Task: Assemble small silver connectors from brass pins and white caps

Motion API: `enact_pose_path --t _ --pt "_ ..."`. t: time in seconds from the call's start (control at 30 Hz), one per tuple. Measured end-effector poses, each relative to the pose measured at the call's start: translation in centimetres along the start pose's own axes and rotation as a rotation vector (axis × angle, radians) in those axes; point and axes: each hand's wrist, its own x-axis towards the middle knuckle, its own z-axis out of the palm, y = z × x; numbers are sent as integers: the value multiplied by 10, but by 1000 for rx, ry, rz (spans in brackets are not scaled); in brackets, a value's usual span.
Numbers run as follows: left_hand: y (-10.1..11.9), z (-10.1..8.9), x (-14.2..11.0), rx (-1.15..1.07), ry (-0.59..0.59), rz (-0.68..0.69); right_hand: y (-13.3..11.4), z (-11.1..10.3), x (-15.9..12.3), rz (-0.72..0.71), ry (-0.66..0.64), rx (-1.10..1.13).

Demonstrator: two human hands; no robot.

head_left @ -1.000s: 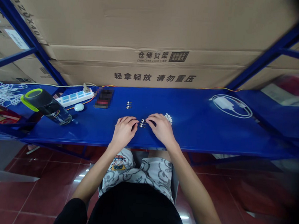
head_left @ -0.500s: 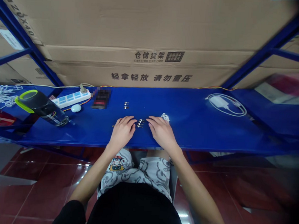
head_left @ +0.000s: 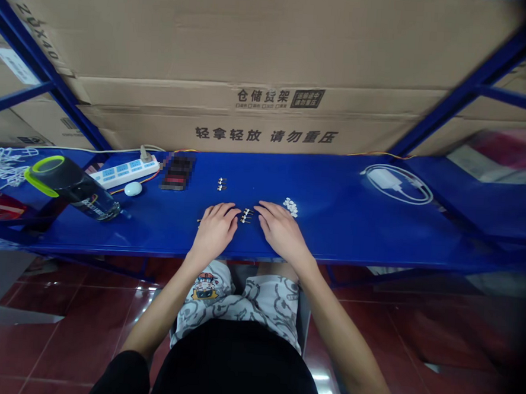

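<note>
Several small white pieces with metal pins (head_left: 246, 215) lie in a short row on the blue shelf, between my two hands. My left hand (head_left: 215, 228) rests just left of this row, thumb and fingers apart, with nothing visible in it. A brass-coloured tip (head_left: 199, 221) pokes out at its left side, the remainder hidden by the hand. On the right of the row, my right hand (head_left: 282, 229) is held with thumb and fingers parted, apart from the pieces. Beyond its knuckles sits a pile of small white parts (head_left: 291, 207). Farther back lie similar pinned pieces (head_left: 221, 184).
A dark bottle (head_left: 74, 186) with a lime-green loop lies at left, near a power strip (head_left: 126, 172), a pale rounded object (head_left: 133, 189) and a blurred-out dark item (head_left: 178, 173). At right is a charger (head_left: 384, 179) with coiled white cable. Cardboard boxes (head_left: 236, 47) stand behind.
My right hand has drawn back from the pinned row, its thumb and fingers parting, then shifted slightly toward it again. My left hand stays beside the row. The view shifted a little.
</note>
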Motion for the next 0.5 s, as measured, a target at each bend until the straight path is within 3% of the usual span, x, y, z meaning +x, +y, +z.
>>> enact_pose_path --t 0.5 --pt "-1 0 0 9 -27 -11 2 1 1 -4 -21 22"
